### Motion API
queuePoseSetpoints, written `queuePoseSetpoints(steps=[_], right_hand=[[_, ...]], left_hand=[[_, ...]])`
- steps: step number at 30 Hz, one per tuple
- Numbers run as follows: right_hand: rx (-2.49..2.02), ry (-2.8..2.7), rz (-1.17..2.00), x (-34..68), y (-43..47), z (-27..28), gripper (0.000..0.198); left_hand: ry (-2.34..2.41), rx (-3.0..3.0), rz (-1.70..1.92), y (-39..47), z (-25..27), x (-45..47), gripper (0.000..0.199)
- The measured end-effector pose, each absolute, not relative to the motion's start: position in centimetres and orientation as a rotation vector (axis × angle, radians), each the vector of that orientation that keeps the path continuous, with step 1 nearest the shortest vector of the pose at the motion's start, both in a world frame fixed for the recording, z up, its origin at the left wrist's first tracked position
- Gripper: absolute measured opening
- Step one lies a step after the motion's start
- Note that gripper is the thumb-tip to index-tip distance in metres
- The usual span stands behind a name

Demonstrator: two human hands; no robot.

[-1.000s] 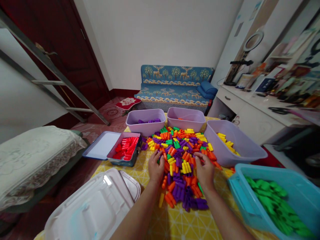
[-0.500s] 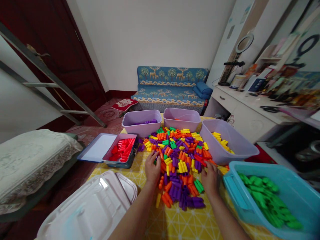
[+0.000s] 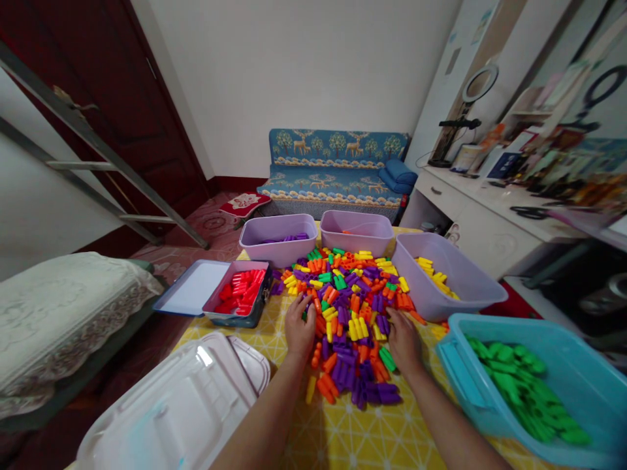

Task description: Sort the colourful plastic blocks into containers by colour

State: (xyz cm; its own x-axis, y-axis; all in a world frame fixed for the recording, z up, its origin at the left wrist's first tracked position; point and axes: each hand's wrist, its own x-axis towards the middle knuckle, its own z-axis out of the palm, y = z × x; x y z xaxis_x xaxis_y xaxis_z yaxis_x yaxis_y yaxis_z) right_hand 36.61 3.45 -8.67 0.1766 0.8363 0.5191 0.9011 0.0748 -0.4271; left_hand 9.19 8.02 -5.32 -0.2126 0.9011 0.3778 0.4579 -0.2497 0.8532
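A loose pile of short plastic pieces (image 3: 360,328) in purple, orange, yellow and green spreads over the table's middle. At its left edge rests my left hand (image 3: 300,328), fingers apart and curved, close to a dark green piece; no piece is plainly gripped. My right hand (image 3: 405,343) lies at the right edge with its fingers spread against the pieces, near some purple and yellow ones. Part of the pile is hidden beneath its fingers. Left of the pile, an open tin box (image 3: 245,320) holds red pieces.
Behind the pile stand a lilac bin with purple pieces (image 3: 277,250), another lilac bin (image 3: 357,243) and a third with yellow pieces (image 3: 450,261). At right is a turquoise bin (image 3: 467,372) with green pieces. White plastic lids (image 3: 181,398) lie front left.
My right hand has moved left into the pile's edge, nudging pieces there. A long red piece seen near its fingertips earlier no longer shows. My left hand stays almost still.
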Motion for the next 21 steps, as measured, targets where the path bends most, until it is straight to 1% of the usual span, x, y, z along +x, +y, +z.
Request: queuePoseSetpoints(steps=[9,15,18,21], right_hand=[[-2.032,-1.781,-0.336,35.5,2.8,-7.5,0.045],[-2.037,-1.82,-0.364,35.4,2.8,-8.0,0.044],[-2.022,-1.844,-0.387,35.2,2.7,-8.1,0.044],[-2.007,-1.846,-0.407,35.1,2.6,-7.9,0.045]], left_hand=[[1.587,1.626,1.401,8.6,-4.5,9.0,0.029],[1.738,1.932,1.353,7.5,-2.1,10.1,0.028],[1.517,2.201,1.28,6.2,-0.7,11.4,0.03],[1.157,2.402,1.07,5.2,0.2,12.4,0.034]])
